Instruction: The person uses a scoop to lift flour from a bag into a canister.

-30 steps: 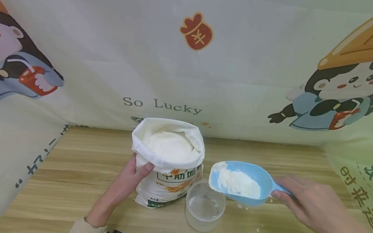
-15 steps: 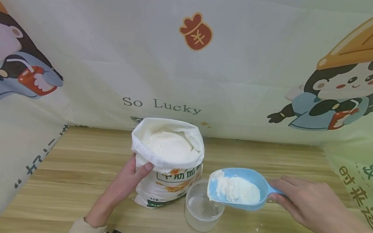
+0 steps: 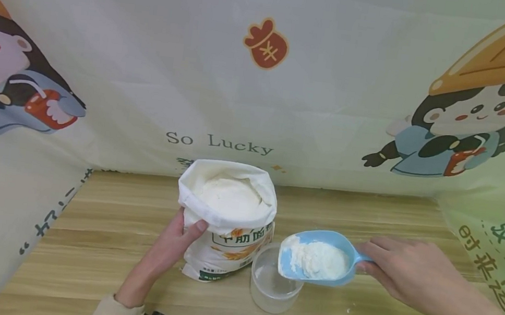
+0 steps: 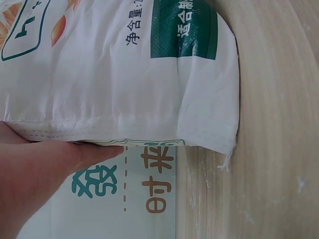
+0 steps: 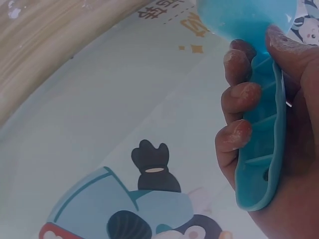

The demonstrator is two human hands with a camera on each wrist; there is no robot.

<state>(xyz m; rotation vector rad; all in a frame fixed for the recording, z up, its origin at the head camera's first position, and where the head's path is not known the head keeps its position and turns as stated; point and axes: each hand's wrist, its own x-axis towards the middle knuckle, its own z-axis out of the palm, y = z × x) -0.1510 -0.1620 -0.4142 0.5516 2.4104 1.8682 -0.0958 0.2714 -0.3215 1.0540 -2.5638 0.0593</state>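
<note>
A white bag of flour (image 3: pixel 231 254) stands upright on the table with its top folded open, showing flour (image 3: pixel 228 196) inside. My left hand (image 3: pixel 175 245) holds the bag's left side below the folded rim, thumb in front. In the left wrist view, part of that hand lies along the sewn edge of the bag (image 4: pixel 114 94). Curled round the handle of a blue scoop (image 5: pixel 261 129), my right hand (image 3: pixel 409 271) keeps it in the air. White flour (image 3: pixel 320 260) lies in the scoop, whose front lip overlaps the right rim of a clear round container (image 3: pixel 273 299).
The wooden table (image 3: pixel 95 243) carries small specks of flour on the right. A printed cloth (image 3: pixel 334 110) with cartoon figures hangs behind and at both sides. The container stands close against the bag's right side.
My right hand has lowered the scoop and shifted it slightly left, with its lip now over the container's right rim. The left hand, bag and container stay put.
</note>
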